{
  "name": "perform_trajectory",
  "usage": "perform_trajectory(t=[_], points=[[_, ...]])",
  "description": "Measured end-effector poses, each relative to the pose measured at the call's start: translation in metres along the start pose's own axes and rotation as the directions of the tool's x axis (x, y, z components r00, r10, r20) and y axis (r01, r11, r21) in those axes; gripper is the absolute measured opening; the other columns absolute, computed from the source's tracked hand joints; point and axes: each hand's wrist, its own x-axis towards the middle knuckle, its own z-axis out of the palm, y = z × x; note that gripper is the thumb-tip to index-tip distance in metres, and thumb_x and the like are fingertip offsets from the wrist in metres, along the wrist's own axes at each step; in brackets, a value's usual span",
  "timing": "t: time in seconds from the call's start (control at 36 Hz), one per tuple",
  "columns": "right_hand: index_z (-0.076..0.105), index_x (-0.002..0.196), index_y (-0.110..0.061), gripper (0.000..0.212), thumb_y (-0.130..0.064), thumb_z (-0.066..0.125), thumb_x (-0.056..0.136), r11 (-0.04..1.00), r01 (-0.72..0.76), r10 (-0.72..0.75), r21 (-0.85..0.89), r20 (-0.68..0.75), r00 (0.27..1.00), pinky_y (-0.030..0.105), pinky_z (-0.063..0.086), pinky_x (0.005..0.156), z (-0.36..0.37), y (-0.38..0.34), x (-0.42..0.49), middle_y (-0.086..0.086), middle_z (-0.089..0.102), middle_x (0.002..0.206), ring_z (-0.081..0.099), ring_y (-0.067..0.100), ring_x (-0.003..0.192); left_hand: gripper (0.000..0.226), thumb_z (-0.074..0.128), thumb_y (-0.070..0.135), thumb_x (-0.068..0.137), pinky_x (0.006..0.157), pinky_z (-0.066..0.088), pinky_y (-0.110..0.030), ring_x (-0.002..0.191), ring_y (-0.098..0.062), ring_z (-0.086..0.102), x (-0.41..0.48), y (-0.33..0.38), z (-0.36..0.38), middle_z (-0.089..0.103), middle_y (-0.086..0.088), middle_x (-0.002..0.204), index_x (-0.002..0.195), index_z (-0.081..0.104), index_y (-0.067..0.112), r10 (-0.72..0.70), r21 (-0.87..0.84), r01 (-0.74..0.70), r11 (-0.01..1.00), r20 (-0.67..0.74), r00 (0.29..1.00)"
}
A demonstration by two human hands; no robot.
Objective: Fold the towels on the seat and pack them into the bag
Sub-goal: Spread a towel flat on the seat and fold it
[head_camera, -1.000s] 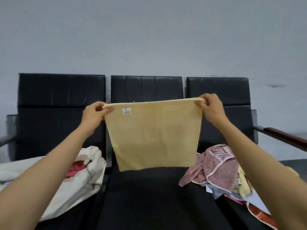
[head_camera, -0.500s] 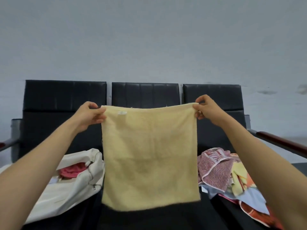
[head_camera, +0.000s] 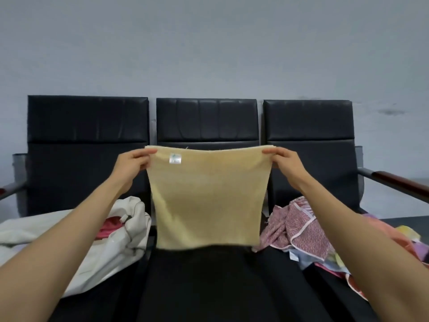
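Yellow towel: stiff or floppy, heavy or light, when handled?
Likely floppy: the yellow towel hangs from the left hand and right hand, its top edge dipping slightly between the pinched corners. Probably light: the pinches alone carry it. Its terry-like surface suggests little slip.

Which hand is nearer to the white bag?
Left. The left hand grips the towel corner on the bag's side; the right hand grips the opposite corner, farther away.

Counted here: three black seats (head_camera: 206,119) in one row, two armrests (head_camera: 392,180), one yellow towel (head_camera: 209,201) with one small label (head_camera: 175,158), two hands, left hand (head_camera: 130,166) and right hand (head_camera: 287,165), one white bag (head_camera: 111,247) with one red cloth (head_camera: 109,228), one heap of patterned towels (head_camera: 301,228), number inside not clear.
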Motion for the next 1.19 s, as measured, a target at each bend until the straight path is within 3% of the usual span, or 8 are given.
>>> perform_trajectory(t=[0.11, 0.22, 0.36, 0.47, 0.69, 0.94, 1.08, 1.19], points=[[0.073, 0.094, -0.022, 0.021, -0.009, 0.056, 0.091, 0.999, 0.015, -0.015, 0.040, 0.010, 1.000, 0.010, 0.042, 0.078, 0.004, 0.003, -0.013, -0.013, 0.066, 0.097, 0.056, -0.002, 0.093, 0.024, 0.066, 0.010, 0.087, 0.089, 0.040, -0.016, 0.106, -0.008, 0.057, -0.010, -0.013, -0.002, 0.068, 0.002, 0.108, 0.110, 0.072, 0.013, -0.020, 0.062, 0.019, 0.998, 0.024, 1.000], [0.075, 0.092, -0.022, 0.012, -0.022, 0.062, 0.090, 0.997, -0.054, 0.049, 0.062, 0.076, 0.996, 0.029, 0.043, 0.096, 0.010, 0.024, -0.028, -0.007, 0.069, 0.098, 0.059, 0.010, 0.100, 0.029, 0.073, 0.025, 0.083, 0.103, 0.042, -0.032, 0.111, -0.015, 0.059, -0.030, -0.039, -0.012, 0.070, -0.003, 0.111, 0.108, 0.073, 0.011, -0.140, 0.072, 0.136, 0.988, 0.049, 0.989], [0.075, 0.084, -0.019, 0.007, -0.023, 0.069, 0.083, 0.982, -0.144, 0.163, -0.125, 0.161, 0.973, 0.040, 0.052, 0.089, 0.013, 0.054, -0.058, -0.001, 0.071, 0.091, 0.064, 0.021, 0.097, 0.023, 0.070, 0.027, 0.085, 0.072, 0.046, -0.019, 0.093, -0.014, 0.065, -0.068, -0.069, -0.016, 0.072, -0.004, 0.099, 0.099, 0.075, 0.010, -0.257, 0.149, 0.235, 0.960, 0.150, 0.955], [0.076, 0.088, -0.012, 0.014, -0.020, 0.065, 0.086, 0.950, -0.208, 0.265, -0.232, 0.251, 0.931, 0.027, 0.047, 0.066, 0.013, 0.068, -0.087, -0.008, 0.066, 0.085, 0.058, 0.012, 0.082, 0.051, 0.083, 0.049, 0.061, 0.077, 0.053, -0.029, 0.093, -0.020, 0.069, -0.095, -0.086, -0.029, 0.074, -0.010, 0.099, 0.089, 0.078, 0.007, -0.393, 0.182, 0.350, 0.919, 0.349, 0.850], [0.073, 0.098, -0.010, 0.013, -0.017, 0.067, 0.089, 0.877, -0.332, 0.468, -0.348, 0.456, 0.757, 0.034, 0.053, 0.079, 0.020, 0.126, -0.143, 0.013, 0.068, 0.100, 0.061, 0.019, 0.090, 0.019, 0.071, 0.019, 0.085, 0.078, 0.054, -0.033, 0.082, -0.015, 0.066, -0.142, -0.148, -0.020, 0.069, -0.004, 0.083, 0.099, 0.073, 0.007, -0.590, 0.279, 0.521, 0.807, 0.436, 0.680], [0.071, 0.097, -0.013, 0.019, -0.001, 0.057, 0.091, 0.862, -0.381, 0.483, -0.334, 0.316, 0.816, 0.032, 0.043, 0.072, 0.029, 0.162, -0.150, 0.020, 0.058, 0.098, 0.052, 0.025, 0.086, 0.021, 0.064, 0.004, 0.088, 0.073, 0.050, -0.031, 0.088, -0.021, 0.057, -0.140, -0.163, 0.002, 0.061, -0.009, 0.090, 0.108, 0.068, 0.010, -0.624, 0.276, 0.560, 0.781, 0.337, 0.705], [0.070, 0.103, -0.013, 0.020, -0.003, 0.055, 0.092, 0.905, -0.328, 0.395, -0.270, 0.252, 0.883, 0.022, 0.043, 0.073, 0.026, 0.152, -0.123, -0.009, 0.056, 0.101, 0.052, 0.008, 0.087, 0.024, 0.059, 0.000, 0.089, 0.071, 0.049, -0.029, 0.089, -0.019, 0.058, -0.119, -0.157, 0.008, 0.061, -0.008, 0.096, 0.108, 0.067, 0.011, -0.580, 0.207, 0.543, 0.814, 0.254, 0.774], [0.069, 0.100, -0.017, 0.019, -0.005, 0.058, 0.090, 0.875, -0.318, 0.409, -0.364, 0.207, 0.889, 0.022, 0.044, 0.070, 0.037, 0.167, -0.112, 0.005, 0.058, 0.107, 0.054, 0.014, 0.087, 0.026, 0.061, -0.001, 0.088, 0.069, 0.050, -0.029, 0.077, -0.018, 0.058, -0.115, -0.171, 0.017, 0.060, -0.008, 0.085, 0.112, 0.065, 0.008, -0.584, 0.252, 0.535, 0.807, 0.196, 0.788]])
